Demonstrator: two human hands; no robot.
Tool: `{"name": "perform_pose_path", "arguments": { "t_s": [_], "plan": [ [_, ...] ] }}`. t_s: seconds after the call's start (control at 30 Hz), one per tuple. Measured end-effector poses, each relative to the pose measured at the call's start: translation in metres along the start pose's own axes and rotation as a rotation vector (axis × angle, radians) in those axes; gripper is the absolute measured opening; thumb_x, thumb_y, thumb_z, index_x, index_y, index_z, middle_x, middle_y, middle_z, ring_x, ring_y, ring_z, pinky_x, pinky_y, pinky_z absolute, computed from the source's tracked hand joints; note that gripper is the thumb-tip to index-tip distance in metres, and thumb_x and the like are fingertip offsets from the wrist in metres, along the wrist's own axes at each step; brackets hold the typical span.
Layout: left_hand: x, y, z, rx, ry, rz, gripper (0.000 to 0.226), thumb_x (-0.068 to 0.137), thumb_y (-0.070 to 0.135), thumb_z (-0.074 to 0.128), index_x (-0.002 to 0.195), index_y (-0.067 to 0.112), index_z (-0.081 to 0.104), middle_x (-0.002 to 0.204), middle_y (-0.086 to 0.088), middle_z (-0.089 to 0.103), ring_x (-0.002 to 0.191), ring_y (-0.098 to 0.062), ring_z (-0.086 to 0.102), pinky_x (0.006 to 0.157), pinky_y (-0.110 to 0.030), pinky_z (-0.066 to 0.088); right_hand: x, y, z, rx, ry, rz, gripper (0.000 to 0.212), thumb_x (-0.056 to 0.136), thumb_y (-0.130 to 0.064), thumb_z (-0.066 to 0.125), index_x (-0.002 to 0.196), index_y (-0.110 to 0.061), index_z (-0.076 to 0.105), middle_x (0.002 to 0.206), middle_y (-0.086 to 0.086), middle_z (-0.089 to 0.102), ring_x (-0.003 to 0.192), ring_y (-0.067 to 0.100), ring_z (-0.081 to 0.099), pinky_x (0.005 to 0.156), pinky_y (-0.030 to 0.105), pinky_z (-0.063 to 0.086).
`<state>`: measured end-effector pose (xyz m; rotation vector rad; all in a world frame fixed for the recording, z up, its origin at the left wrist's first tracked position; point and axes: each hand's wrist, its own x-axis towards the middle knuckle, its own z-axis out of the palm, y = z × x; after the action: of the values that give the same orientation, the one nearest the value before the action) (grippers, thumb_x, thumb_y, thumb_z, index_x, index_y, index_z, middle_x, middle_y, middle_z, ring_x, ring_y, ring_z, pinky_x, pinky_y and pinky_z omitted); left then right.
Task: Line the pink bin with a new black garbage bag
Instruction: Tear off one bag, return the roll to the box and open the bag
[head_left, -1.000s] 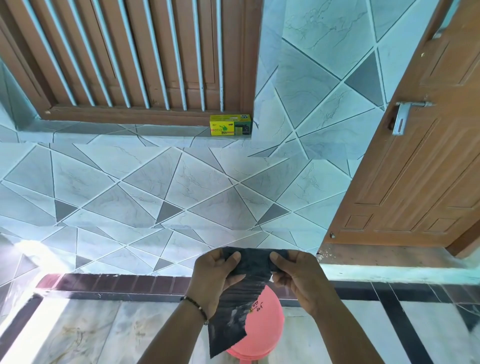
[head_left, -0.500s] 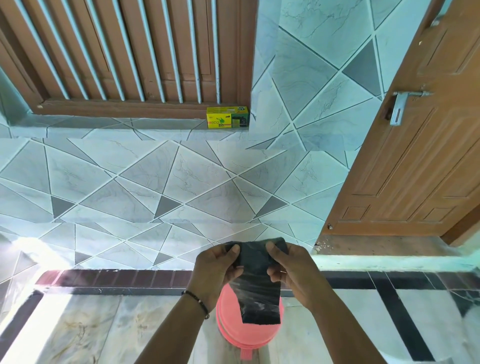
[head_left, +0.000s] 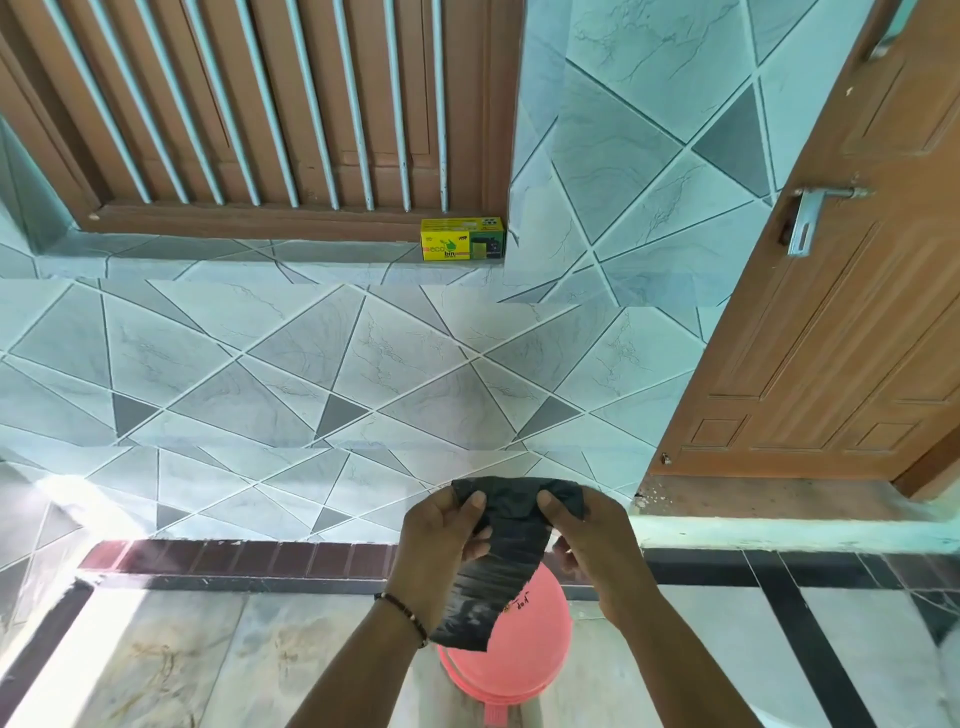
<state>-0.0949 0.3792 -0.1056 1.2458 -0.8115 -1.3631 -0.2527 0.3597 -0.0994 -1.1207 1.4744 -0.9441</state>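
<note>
A folded black garbage bag hangs in front of me, held by its top edge. My left hand pinches the bag's upper left corner, thumb on the front. My right hand pinches the upper right corner the same way. The bag is still a narrow folded strip and its lower end dangles over the pink bin. That bin stands on the floor right below my hands, with its lid closed and dark writing on top; the bag and my left forearm hide part of it.
A yellow box of bin bags sits on the tiled window ledge under a barred wooden window. A brown wooden door with a metal handle stands at the right. Tiled wall ahead, marble floor below.
The view has tilted slightly. My hands have kept their hold on the bag's top edge and shifted a little apart; the hanging strip has swung slightly over the bin.
</note>
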Motion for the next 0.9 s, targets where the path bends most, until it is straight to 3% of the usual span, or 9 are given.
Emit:
{"name": "perform_pose_path", "arguments": {
  "t_s": [0.1, 0.17, 0.23, 0.33, 0.5, 0.57, 0.67, 0.83, 0.9],
  "plan": [
    [0.000, 0.001, -0.001, 0.003, 0.043, 0.031, 0.014, 0.088, 0.014, 0.058, 0.089, 0.007, 0.070, 0.052, 0.001, 0.061, 0.045, -0.007, 0.050, 0.048, -0.017, 0.046, -0.003, 0.000, 0.001, -0.191, 0.166, -0.252, 0.056, 0.067, -0.048, 0.072, 0.113, -0.032, 0.044, 0.111, -0.015, 0.049, 0.089, 0.006, 0.055, 0.069, 0.025, 0.049],
    [0.000, 0.001, 0.000, 0.050, 0.081, 0.067, 0.015, 0.088, 0.017, 0.058, 0.089, 0.007, 0.069, 0.050, 0.004, 0.060, 0.043, -0.007, 0.047, 0.045, -0.016, 0.043, -0.007, -0.010, 0.000, -0.199, 0.122, -0.416, 0.058, 0.062, -0.049, 0.069, 0.114, -0.040, 0.044, 0.114, -0.030, 0.039, 0.102, 0.001, 0.048, 0.074, 0.017, 0.042],
    [0.000, 0.000, 0.002, 0.093, 0.100, 0.091, 0.014, 0.088, 0.019, 0.058, 0.088, 0.009, 0.069, 0.047, 0.008, 0.060, 0.041, -0.004, 0.049, 0.044, -0.015, 0.042, -0.007, -0.018, 0.002, -0.349, -0.006, -0.495, 0.043, 0.061, -0.052, 0.067, 0.101, -0.050, 0.050, 0.110, -0.034, 0.043, 0.108, -0.001, 0.042, 0.084, 0.021, 0.039],
    [-0.001, 0.001, 0.007, 0.143, 0.089, 0.123, 0.015, 0.087, 0.018, 0.059, 0.076, 0.013, 0.067, 0.042, 0.011, 0.058, 0.039, 0.000, 0.051, 0.043, -0.013, 0.041, -0.004, -0.020, 0.008, -0.541, -0.117, -0.477, 0.017, 0.063, -0.046, 0.064, 0.075, -0.051, 0.054, 0.091, -0.029, 0.056, 0.097, 0.002, 0.049, 0.087, 0.031, 0.043],
    [0.000, 0.001, 0.006, 0.197, 0.061, 0.108, 0.020, 0.084, 0.020, 0.063, 0.065, 0.015, 0.064, 0.042, 0.011, 0.055, 0.039, -0.002, 0.047, 0.047, -0.020, 0.041, -0.003, -0.018, 0.008, -0.283, -0.087, -0.312, 0.012, 0.074, -0.018, 0.073, 0.064, -0.020, 0.068, 0.062, -0.005, 0.066, 0.060, 0.003, 0.061, 0.062, 0.020, 0.050],
    [0.004, 0.000, 0.001, 0.208, 0.075, 0.086, 0.022, 0.082, 0.024, 0.066, 0.064, 0.013, 0.061, 0.041, 0.011, 0.054, 0.039, -0.003, 0.045, 0.047, -0.021, 0.041, 0.000, -0.018, 0.002, -0.055, -0.018, -0.182, 0.013, 0.076, -0.013, 0.071, 0.064, -0.013, 0.069, 0.062, 0.007, 0.066, 0.056, 0.010, 0.060, 0.058, 0.025, 0.051],
    [0.011, 0.001, -0.012, 0.273, 0.141, 0.109, 0.025, 0.078, 0.025, 0.070, 0.063, 0.006, 0.063, 0.040, 0.010, 0.050, 0.041, -0.007, 0.040, 0.044, -0.021, 0.038, 0.008, -0.015, -0.016, 0.189, 0.152, -0.081, 0.014, 0.082, -0.006, 0.065, 0.068, -0.005, 0.063, 0.057, 0.008, 0.059, 0.050, 0.017, 0.051, 0.047, 0.026, 0.044],
    [0.018, -0.002, -0.027, 0.568, 0.165, 0.142, 0.032, 0.076, 0.027, 0.072, 0.052, 0.013, 0.058, 0.037, 0.008, 0.050, 0.038, -0.004, 0.041, 0.044, -0.015, 0.033, 0.014, -0.008, -0.023, 0.462, 0.303, 0.009, 0.013, 0.090, -0.004, 0.054, 0.077, -0.006, 0.057, 0.068, 0.015, 0.059, 0.038, 0.014, 0.054, 0.041, 0.026, 0.048],
    [0.020, -0.009, -0.028, 0.814, 0.109, 0.093, 0.036, 0.079, 0.035, 0.068, 0.053, 0.014, 0.054, 0.043, 0.006, 0.051, 0.044, -0.006, 0.046, 0.045, -0.017, 0.034, 0.014, -0.009, -0.019, 0.513, 0.336, -0.017, 0.014, 0.091, -0.004, 0.052, 0.078, -0.007, 0.055, 0.071, 0.015, 0.061, 0.041, 0.014, 0.057, 0.041, 0.025, 0.051]
  ]
}}
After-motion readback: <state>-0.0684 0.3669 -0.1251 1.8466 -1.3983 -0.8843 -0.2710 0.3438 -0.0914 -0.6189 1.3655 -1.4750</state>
